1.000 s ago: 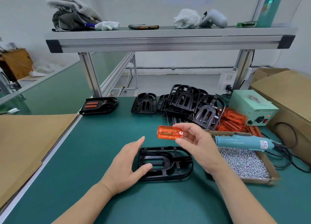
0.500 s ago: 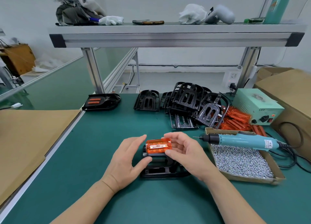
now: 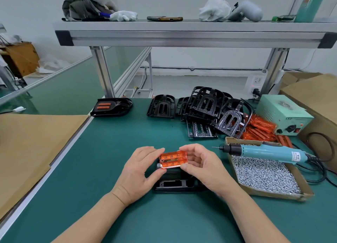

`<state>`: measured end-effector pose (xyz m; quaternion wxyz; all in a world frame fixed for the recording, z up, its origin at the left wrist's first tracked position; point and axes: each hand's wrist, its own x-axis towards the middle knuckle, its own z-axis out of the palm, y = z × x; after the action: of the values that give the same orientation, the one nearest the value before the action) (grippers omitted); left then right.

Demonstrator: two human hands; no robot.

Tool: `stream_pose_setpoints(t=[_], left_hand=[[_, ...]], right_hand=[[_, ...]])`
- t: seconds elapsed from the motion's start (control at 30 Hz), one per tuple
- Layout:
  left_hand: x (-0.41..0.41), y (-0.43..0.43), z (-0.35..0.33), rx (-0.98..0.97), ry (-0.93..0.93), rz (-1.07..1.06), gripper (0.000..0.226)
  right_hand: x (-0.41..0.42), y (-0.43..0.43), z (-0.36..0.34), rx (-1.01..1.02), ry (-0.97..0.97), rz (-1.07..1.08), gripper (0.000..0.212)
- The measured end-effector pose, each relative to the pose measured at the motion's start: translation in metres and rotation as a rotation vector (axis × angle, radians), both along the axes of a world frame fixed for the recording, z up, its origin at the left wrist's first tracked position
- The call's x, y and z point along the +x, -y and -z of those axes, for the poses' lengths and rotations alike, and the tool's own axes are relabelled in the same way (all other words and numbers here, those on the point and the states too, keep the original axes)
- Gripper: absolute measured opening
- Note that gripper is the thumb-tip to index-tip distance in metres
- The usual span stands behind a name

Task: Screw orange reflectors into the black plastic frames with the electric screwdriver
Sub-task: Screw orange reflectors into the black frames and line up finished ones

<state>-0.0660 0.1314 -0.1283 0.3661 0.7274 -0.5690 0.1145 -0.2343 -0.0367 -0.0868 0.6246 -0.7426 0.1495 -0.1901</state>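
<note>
Green matting covers the table (image 3: pixel 87 179) in front of you, and an aluminium shelf (image 3: pixel 182 35) runs across the back. Your left hand (image 3: pixel 138 171) and right hand (image 3: pixel 206 168) meet at the middle, both on one translucent orange rectangular reflector (image 3: pixel 173 159). Your left fingers (image 3: pixel 156 150) curl narrowly over its left end, with the thumb against the lower edge. Your right fingers (image 3: pixel 187 148) close on the right end, thumb at the lower corner. Both hands pinch it.

You hold the reflector face up and slightly tilted over the far end of the black plastic frame (image 3: pixel 173 185), which lies flat on the table beneath your hands. Whether the two touch cannot be told. The reflector shows two ribbed strips and a small hole at each end.

To your right, the light-blue electric screwdriver (image 3: pixel 264 152) lies across the cardboard tray of silver screws (image 3: pixel 277 195), tip pointing left, apart from both hands. Behind it sit a heap of black frames (image 3: pixel 206 106) and a pile of orange reflectors (image 3: pixel 260 128).
</note>
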Motion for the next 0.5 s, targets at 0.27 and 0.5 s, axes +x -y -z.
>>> stream_pose_setpoints(t=[0.27,0.5], left_hand=[[-0.0021,-0.0008,-0.0018,-0.003,-0.016,0.01,0.055],[-0.0025,-0.0024,-0.0031,0.008,-0.021,0.0,0.053]], right_hand=[[0.0018,-0.0011,0.003,-0.031,-0.03,0.012,0.042],[0.0043,-0.001,0.0068,-0.1,-0.06,0.039,0.042]])
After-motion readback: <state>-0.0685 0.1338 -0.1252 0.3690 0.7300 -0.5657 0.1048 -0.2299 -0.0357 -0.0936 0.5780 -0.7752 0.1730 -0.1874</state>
